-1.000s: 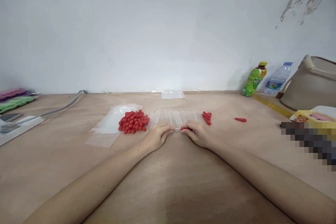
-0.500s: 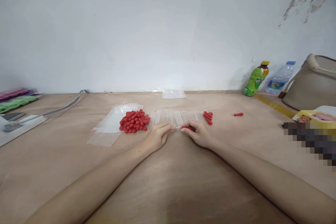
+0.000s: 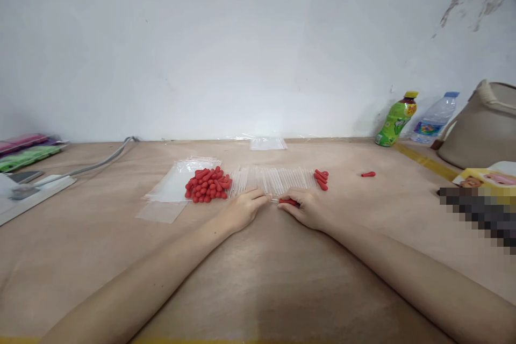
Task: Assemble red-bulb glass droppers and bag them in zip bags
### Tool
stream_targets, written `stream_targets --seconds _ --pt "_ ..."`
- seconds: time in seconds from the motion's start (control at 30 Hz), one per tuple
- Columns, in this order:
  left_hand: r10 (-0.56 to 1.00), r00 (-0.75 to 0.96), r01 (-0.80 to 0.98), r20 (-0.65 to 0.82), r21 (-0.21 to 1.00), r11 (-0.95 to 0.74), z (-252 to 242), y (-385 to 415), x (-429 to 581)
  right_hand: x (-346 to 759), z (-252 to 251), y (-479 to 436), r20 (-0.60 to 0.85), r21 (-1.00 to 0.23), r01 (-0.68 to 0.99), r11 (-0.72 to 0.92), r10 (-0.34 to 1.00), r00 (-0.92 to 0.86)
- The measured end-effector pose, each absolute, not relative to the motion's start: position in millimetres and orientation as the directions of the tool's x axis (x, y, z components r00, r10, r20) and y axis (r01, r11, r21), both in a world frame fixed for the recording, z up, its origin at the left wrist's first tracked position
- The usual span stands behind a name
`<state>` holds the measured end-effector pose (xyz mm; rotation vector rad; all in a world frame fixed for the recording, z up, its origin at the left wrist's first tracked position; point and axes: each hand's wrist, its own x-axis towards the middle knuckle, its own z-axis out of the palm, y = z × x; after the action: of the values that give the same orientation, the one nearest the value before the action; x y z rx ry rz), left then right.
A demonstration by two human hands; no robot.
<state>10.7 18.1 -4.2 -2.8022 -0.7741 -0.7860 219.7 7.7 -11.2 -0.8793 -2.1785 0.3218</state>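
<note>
My left hand is closed in a pinch on a thin clear dropper tube, only a short length of which shows. My right hand grips a red rubber dropper bulb, partly covered by its fingers. Tube and bulb lie in line between the hands; whether the tube's end sits inside the bulb is too small to tell. Just beyond the hands stretches a row of clear tubes. A heap of red bulbs lies left of the row, a few bulbs right of it.
Clear plastic bags lie under and beside the heap; another bag is near the wall. A single red bulb lies farther right. At the back right are a green bottle, a water bottle and a beige bag.
Both hands have come slightly down toward me, still gripping tube and bulb. More of the red bulb shows between the right fingers. The view has shifted a little.
</note>
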Motion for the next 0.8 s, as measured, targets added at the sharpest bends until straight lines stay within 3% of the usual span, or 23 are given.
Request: stream_targets --seconds 0.17,0.3,0.37,0.53,0.8 --pt "0.494 0.591 0.527 0.638 0.158 -0.835 -8.0 18.0 11.7 221.2 -9.9 11.9 0.503 -0.683 0.393 0.616 0.787 -0.357" --pt "0.581 0.561 0.566 0.589 0.24 -0.789 -7.1 17.8 11.6 222.6 -9.3 14.1 0.465 -0.744 0.359 0.563 0.823 -0.326" --pt "0.607 0.568 0.58 0.556 0.253 -0.775 -5.5 17.2 11.4 223.6 -8.6 13.7 0.471 -0.724 0.378 0.577 0.814 -0.34" --pt "0.586 0.625 0.547 0.516 0.246 -0.8 -1.8 14.3 10.6 225.9 -7.5 11.5 0.53 -0.543 0.452 0.708 0.706 -0.469" --pt "0.588 0.609 0.525 0.533 0.284 -0.802 -1.9 13.2 9.7 227.7 -10.4 13.5 0.541 -0.582 0.445 0.68 0.733 -0.413"
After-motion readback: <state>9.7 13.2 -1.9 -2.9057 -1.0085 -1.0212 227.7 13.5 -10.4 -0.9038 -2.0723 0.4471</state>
